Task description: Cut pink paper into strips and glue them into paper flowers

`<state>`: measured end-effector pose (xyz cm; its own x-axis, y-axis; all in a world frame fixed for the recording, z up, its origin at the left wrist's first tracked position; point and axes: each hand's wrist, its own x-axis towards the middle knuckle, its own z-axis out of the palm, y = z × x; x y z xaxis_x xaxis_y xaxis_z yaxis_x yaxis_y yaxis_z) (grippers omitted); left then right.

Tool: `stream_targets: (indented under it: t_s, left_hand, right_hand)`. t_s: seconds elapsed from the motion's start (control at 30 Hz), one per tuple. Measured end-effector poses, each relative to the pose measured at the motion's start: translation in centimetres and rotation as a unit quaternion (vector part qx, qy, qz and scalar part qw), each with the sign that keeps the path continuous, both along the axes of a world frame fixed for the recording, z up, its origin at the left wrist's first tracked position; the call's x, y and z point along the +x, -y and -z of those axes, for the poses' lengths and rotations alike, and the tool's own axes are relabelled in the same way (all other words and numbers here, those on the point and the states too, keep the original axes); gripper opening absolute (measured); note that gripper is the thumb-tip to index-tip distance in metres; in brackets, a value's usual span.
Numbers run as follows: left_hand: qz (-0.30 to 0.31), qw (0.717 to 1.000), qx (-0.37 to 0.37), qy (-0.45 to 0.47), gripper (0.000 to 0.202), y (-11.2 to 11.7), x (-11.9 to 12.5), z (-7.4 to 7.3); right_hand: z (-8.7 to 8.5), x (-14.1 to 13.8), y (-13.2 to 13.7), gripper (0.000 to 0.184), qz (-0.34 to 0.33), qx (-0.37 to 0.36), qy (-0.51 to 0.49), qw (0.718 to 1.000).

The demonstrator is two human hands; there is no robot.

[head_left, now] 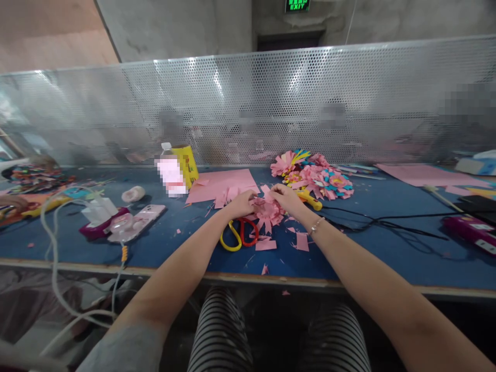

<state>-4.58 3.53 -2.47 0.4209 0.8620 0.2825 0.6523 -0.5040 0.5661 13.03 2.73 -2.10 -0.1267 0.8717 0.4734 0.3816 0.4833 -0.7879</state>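
A pink paper flower (pixel 269 214) with fringed petals lies on the blue table between my hands. My left hand (pixel 243 204) is closed on its left side, fingers bent round the petals. From the right, my right hand (pixel 287 199) pinches the flower's upper edge. Scissors (pixel 231 243) with one yellow and one red handle rest just below my left hand, their blades hidden under paper. Pink paper scraps (pixel 265 245) are strewn in front of the flower. Just past my right hand lies a yellow-handled tool (pixel 312 200) that looks like a glue gun, partly covered.
Finished paper flowers (pixel 320 175) are heaped at the back right. Behind my left hand lies a pink sheet (pixel 228 182), beside a bottle (pixel 170 175) and a yellow box (pixel 188 165). A phone (pixel 145 219) and purple power strip (pixel 91 227) sit left. Black cables (pixel 372 221) run right.
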Motion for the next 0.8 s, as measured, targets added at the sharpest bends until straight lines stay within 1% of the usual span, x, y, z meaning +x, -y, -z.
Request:
stream_targets:
  t_s: [0.1,0.2,0.37,0.5,0.63,0.73,0.8]
  left_hand:
    - [-0.014,0.999,-0.021,0.037,0.045,-0.1,-0.1,0.0]
    - [-0.023,0.997,-0.037,0.057,0.045,-0.6,-0.2,0.1]
    - [-0.003,0.994,-0.053,0.095,0.051,-1.6,-0.4,0.6]
    - [-0.008,0.988,-0.064,0.139,0.053,-1.5,-0.3,0.4]
    - [-0.022,0.978,-0.053,0.200,0.050,-1.3,-0.1,0.0]
    - [-0.032,0.968,-0.041,0.245,0.047,-1.6,-0.2,0.0]
    - [-0.038,0.965,-0.031,0.258,0.046,-1.7,-0.3,0.0]
  right_hand:
    - [0.1,0.0,-0.1,0.014,-0.006,0.003,-0.002,1.000]
    - [0.1,0.0,-0.1,0.014,-0.008,0.010,-0.008,1.000]
    - [-0.5,0.3,0.0,0.013,0.000,-0.001,-0.031,1.000]
    - [-0.9,0.6,0.1,0.013,0.008,0.001,-0.059,0.998]
    - [-0.9,0.9,-0.2,0.015,-0.002,0.002,-0.100,0.995]
    - [-0.5,1.0,-0.7,0.018,-0.018,-0.005,-0.154,0.988]
    - [-0.4,1.1,-0.9,0.020,-0.028,-0.016,-0.197,0.980]
